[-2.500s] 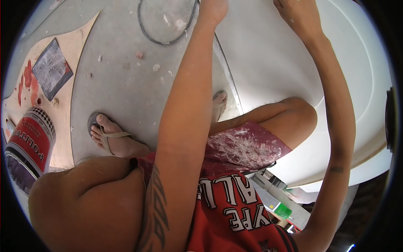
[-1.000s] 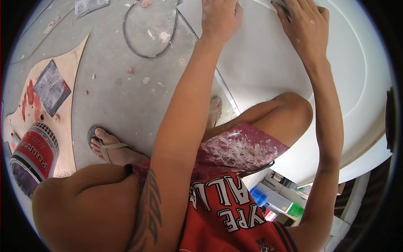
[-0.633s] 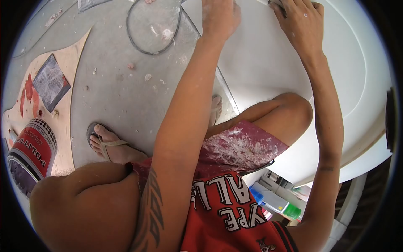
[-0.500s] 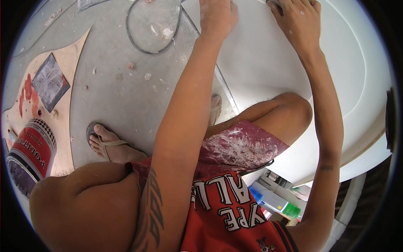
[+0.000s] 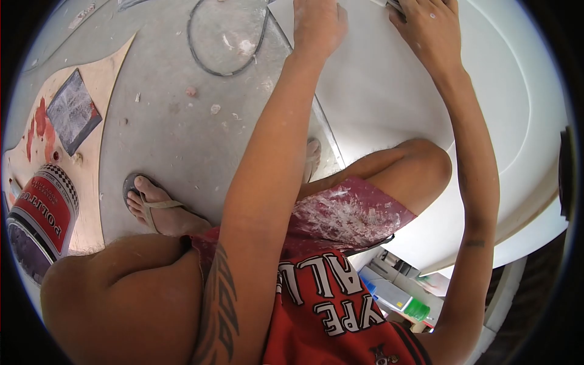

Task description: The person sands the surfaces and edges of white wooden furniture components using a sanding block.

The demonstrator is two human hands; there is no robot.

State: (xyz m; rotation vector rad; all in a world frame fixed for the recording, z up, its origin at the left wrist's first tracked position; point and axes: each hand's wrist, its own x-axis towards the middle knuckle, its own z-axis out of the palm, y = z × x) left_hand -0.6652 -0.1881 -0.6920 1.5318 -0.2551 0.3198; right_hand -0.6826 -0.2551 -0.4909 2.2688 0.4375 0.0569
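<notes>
My left hand (image 5: 319, 29) reaches over the edge of a smooth white panel (image 5: 365, 79). Its fingers run past the top of the view, so their hold is hidden. To its right, my right hand (image 5: 427, 27) is bent over the same white surface, thumb and fingers closing around a small dark-grey item (image 5: 395, 7). Only a bit of that item shows, too little to name it. A dusty grey floor lies beyond the panel's straight edge.
A red-labelled can (image 5: 45, 210) stands at left beside a curved wooden board (image 5: 91, 182). On the board is a dusty dark square sheet (image 5: 74, 112), with red smears. A black cable loop (image 5: 193, 45) lies on the floor. Bottles and boxes (image 5: 395, 295) sit below right.
Both hands stay in nearly the same places, the right one a little to the left and lower. The can and board appear slightly farther left and higher as the view shifts.
</notes>
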